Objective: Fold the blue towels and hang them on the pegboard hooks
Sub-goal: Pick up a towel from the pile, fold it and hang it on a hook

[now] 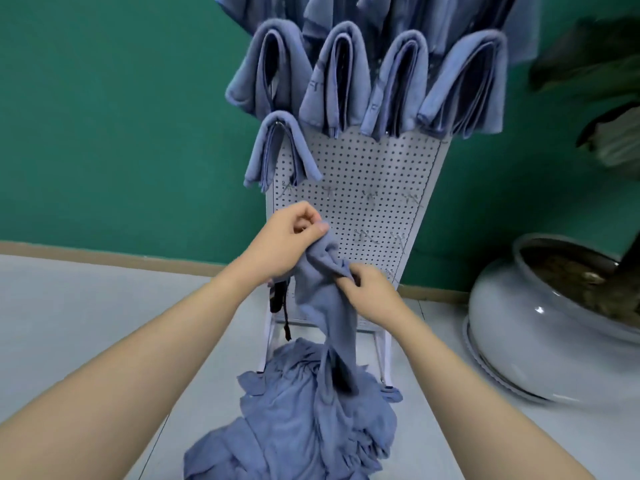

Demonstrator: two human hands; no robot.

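Observation:
A white pegboard [363, 174] stands on legs against the green wall. Several folded blue towels [346, 81] hang on its upper hooks, and one more [277, 150] hangs lower at the left. Bare wire hooks [370, 197] stick out of the board below them. I hold one unfolded blue towel [325, 299] up in front of the board. My left hand [291, 237] pinches its top edge and my right hand [370, 289] grips the cloth just below. The towel's lower end trails into a heap of blue towels [304, 417] on the floor.
A large pale ceramic planter [540, 323] with soil and a dark-leaved plant [595, 74] stands at the right, close to the board. A black strap [282, 306] hangs at the board's lower left. Pale floor tiles [86, 323] spread to the left.

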